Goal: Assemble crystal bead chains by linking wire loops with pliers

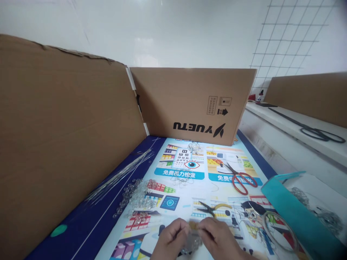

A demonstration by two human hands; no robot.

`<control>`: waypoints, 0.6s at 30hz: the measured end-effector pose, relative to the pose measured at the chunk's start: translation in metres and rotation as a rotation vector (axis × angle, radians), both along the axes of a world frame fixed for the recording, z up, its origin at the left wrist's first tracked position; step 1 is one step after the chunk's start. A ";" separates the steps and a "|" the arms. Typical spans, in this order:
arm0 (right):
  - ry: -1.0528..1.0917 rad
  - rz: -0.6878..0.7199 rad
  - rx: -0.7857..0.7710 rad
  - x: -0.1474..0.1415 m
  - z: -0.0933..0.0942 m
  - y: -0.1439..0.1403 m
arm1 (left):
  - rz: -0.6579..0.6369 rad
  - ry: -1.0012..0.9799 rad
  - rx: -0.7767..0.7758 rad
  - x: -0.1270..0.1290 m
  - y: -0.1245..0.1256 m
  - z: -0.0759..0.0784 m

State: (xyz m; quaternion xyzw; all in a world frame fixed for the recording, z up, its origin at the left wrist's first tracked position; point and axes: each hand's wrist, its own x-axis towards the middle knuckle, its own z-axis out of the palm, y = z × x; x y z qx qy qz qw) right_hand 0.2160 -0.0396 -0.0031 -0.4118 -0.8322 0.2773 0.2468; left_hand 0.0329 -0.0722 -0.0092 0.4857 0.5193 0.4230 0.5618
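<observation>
Your left hand (172, 236) and right hand (217, 236) meet at bottom edge of table (89, 224), fingers pinched together on small tan piece (193, 225) above clear bead cluster (191, 245). Pliers (213, 208) just beyond hands; red scissors (240, 177) farther back; loose beads (138, 196) and wires (119, 177) left.

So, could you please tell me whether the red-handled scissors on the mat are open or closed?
Open. The red-handled scissors lie flat on the printed mat, blades spread in a V and handle loops apart.
</observation>
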 end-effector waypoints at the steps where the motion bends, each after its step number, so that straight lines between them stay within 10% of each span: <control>1: 0.000 -0.001 -0.008 -0.001 0.000 0.000 | -0.005 -0.023 -0.004 0.000 0.000 -0.001; 18: -0.639 0.004 0.236 0.056 0.015 0.022 | 0.094 -0.097 -0.058 -0.012 0.004 0.007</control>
